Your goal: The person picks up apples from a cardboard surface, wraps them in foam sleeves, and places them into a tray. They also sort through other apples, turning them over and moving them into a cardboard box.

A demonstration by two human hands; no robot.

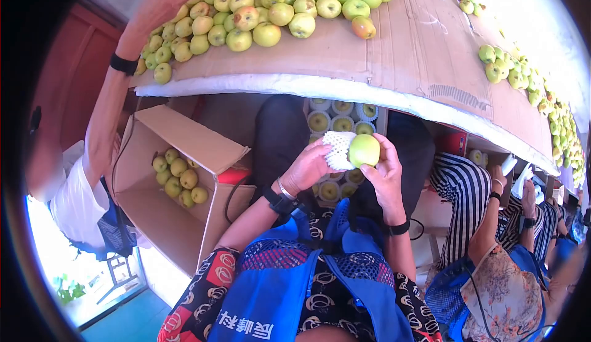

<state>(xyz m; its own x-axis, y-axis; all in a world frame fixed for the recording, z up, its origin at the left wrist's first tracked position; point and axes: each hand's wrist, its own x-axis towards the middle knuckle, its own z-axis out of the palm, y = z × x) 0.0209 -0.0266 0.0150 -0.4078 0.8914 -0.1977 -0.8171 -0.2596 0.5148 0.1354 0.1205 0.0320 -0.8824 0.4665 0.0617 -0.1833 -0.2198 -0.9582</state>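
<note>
A green apple (364, 151) is held between the fingers and thumb of my right hand (386, 169), above my lap. My left hand (308, 168) pinches a white foam net (338, 150), whose open end touches the apple's left side. Behind and below both hands, a box of apples in foam nets (319, 121) stands between my knees; my hands hide part of it.
Many loose apples (266, 34) lie on a cardboard-covered table (406, 40) with a white padded edge. An open carton (166, 219) with several apples stands at left. Another person's arm (101, 114) reaches in from the left; co-workers (505, 286) sit at right.
</note>
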